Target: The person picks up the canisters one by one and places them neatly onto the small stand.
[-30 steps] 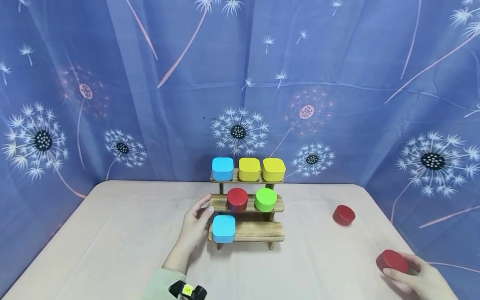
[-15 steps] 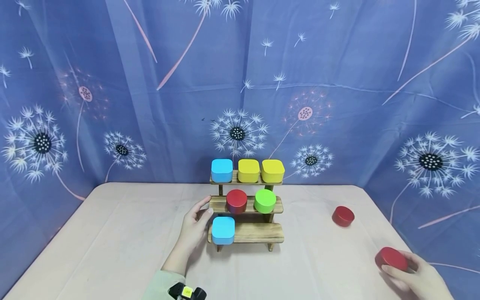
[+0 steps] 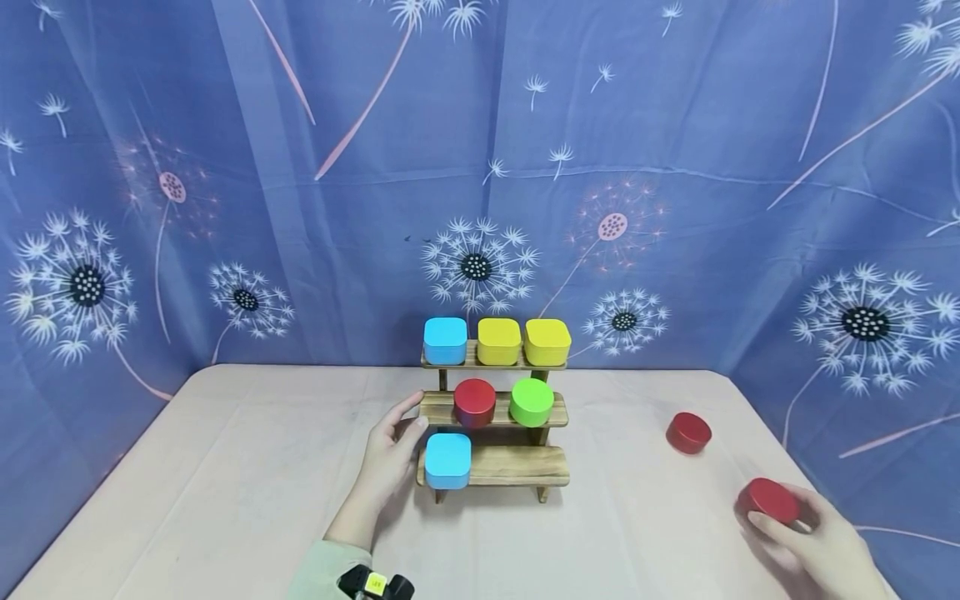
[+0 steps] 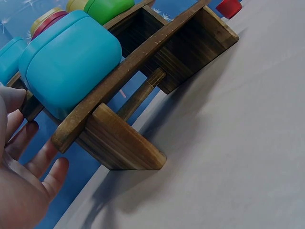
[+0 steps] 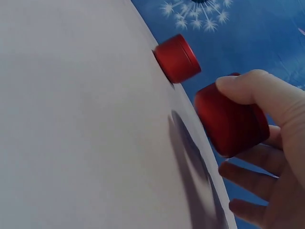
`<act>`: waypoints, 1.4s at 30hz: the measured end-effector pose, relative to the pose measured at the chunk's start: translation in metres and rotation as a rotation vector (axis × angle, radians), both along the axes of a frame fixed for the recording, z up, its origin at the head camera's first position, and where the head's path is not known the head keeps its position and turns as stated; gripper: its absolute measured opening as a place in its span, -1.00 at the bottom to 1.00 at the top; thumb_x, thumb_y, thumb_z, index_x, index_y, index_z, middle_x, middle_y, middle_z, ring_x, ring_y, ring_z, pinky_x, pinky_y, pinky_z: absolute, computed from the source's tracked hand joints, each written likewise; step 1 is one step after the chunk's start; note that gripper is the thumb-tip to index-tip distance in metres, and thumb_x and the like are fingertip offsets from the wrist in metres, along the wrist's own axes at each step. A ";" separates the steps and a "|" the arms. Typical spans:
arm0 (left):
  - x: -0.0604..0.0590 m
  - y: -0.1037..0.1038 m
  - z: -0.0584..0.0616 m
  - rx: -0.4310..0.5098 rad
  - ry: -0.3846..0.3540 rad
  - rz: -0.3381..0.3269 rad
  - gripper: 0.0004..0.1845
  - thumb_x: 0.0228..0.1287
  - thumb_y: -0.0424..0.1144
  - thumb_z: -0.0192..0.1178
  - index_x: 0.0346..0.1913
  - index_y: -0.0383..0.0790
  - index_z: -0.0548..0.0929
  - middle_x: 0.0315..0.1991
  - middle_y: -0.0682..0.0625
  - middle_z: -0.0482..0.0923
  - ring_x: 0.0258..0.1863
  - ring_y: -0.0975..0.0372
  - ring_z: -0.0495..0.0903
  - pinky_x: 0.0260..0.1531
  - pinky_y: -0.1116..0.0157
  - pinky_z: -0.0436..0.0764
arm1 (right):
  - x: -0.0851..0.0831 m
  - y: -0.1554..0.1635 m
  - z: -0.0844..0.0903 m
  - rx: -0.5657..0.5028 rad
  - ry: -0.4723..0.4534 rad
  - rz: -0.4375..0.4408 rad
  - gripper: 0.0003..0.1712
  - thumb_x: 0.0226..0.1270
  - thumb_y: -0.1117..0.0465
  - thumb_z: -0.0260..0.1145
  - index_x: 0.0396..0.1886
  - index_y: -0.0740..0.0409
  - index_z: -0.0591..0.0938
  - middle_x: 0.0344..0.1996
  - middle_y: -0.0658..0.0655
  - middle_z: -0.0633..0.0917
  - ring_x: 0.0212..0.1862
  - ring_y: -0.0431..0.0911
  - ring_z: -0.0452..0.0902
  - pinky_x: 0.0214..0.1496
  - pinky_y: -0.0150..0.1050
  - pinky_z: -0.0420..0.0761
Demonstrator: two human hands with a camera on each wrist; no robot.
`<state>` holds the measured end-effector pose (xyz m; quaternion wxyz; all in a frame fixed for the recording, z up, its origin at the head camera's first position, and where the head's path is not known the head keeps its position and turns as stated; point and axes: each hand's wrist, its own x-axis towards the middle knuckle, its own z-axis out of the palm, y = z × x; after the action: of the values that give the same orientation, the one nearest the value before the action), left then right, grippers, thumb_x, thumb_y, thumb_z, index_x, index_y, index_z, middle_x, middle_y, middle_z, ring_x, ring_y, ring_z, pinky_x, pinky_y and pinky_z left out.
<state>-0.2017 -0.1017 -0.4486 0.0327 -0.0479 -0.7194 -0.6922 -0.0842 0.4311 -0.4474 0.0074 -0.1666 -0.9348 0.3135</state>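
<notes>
In the head view my left hand point(image 3: 386, 454) holds the left end of the three-tier wooden stand's point(image 3: 517, 467) middle shelf, thumb in front and index finger behind. The left wrist view shows its other fingers beside the shelf ends. At the right my right hand point(image 3: 825, 542) grips a round red lidded tin point(image 3: 772, 500) between thumb and fingers. The right wrist view has this red tin point(image 5: 228, 119) raised, its shadow falling on the table. Another red tin point(image 3: 688, 432) stands on the table beyond it.
The top shelf carries a blue rounded-square box point(image 3: 446, 342) and two yellow boxes point(image 3: 499, 342). On the middle shelf are a red tin point(image 3: 475, 402) and a green tin point(image 3: 532, 402). A blue box point(image 3: 448, 461) sits at the bottom shelf's left. Behind hangs a blue dandelion-print curtain point(image 3: 360, 250).
My right hand has moved the gripped red tin a little left and away from me, up toward the other loose tin. My left hand keeps its place at the stand.
</notes>
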 end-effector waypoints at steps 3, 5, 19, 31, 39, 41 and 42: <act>0.000 0.001 0.000 0.001 -0.002 0.005 -0.55 0.37 -0.27 0.09 0.30 -0.07 0.42 0.01 -0.21 0.51 -0.26 0.35 0.46 -0.36 0.43 0.47 | -0.002 -0.006 -0.002 0.004 0.071 -0.033 -0.07 0.17 -0.15 0.34 0.29 0.39 0.23 0.12 0.53 0.44 -0.35 -0.75 0.11 -0.40 -0.51 0.32; 0.000 0.001 0.001 0.001 -0.002 0.007 -0.55 0.37 -0.27 0.09 0.30 -0.07 0.42 -0.01 -0.22 0.52 -0.27 0.35 0.45 -0.37 0.43 0.47 | -0.003 -0.010 -0.002 -0.011 0.082 -0.060 -0.04 0.18 -0.15 0.33 0.31 0.40 0.18 0.16 0.54 0.39 -0.32 -0.68 0.25 -0.37 -0.50 0.31; 0.000 0.000 0.000 -0.011 -0.001 0.005 -0.54 0.37 -0.25 0.09 0.31 -0.08 0.41 0.18 -0.16 0.46 -0.14 0.41 0.50 -0.20 0.48 0.50 | 0.000 -0.030 -0.002 -0.046 0.294 -0.045 -0.22 0.11 0.02 0.44 0.17 0.35 0.30 -0.38 -0.60 0.33 -0.37 -0.63 0.33 -0.35 -0.59 0.34; 0.000 -0.001 0.000 -0.013 0.000 0.004 -0.55 0.37 -0.24 0.09 0.31 -0.06 0.42 0.25 -0.10 0.41 -0.12 0.42 0.53 -0.22 0.48 0.50 | -0.007 -0.046 0.001 -0.068 0.425 0.023 -0.39 0.11 0.14 0.44 0.11 0.19 0.39 -0.30 -0.55 0.42 -0.31 -0.62 0.38 -0.30 -0.69 0.38; 0.000 0.000 0.000 -0.018 0.002 0.002 -0.54 0.38 -0.22 0.09 0.31 -0.06 0.41 0.29 -0.07 0.36 -0.09 0.42 0.51 -0.15 0.50 0.50 | -0.011 -0.059 -0.001 -0.096 0.554 0.064 -0.36 0.04 0.29 0.47 0.12 0.29 0.41 -0.19 -0.51 0.46 -0.22 -0.68 0.41 -0.24 -0.74 0.44; 0.000 0.000 0.000 -0.014 0.002 0.002 -0.55 0.38 -0.23 0.09 0.31 -0.06 0.41 0.29 -0.08 0.37 -0.10 0.42 0.52 -0.15 0.49 0.50 | -0.011 -0.062 -0.001 -0.107 0.545 0.066 -0.34 0.06 0.29 0.46 0.16 0.30 0.40 -0.18 -0.51 0.45 -0.22 -0.68 0.41 -0.23 -0.74 0.44; -0.001 0.000 0.000 -0.011 0.003 0.001 -0.55 0.38 -0.23 0.09 0.31 -0.06 0.41 0.28 -0.08 0.37 -0.10 0.42 0.52 -0.15 0.49 0.50 | -0.011 -0.063 0.000 -0.109 0.541 0.069 -0.32 0.06 0.29 0.46 0.17 0.31 0.39 -0.17 -0.52 0.44 -0.22 -0.68 0.41 -0.23 -0.74 0.44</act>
<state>-0.2023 -0.1015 -0.4490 0.0338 -0.0489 -0.7232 -0.6881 -0.0957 0.3681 -0.4477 0.2371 -0.0451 -0.8858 0.3963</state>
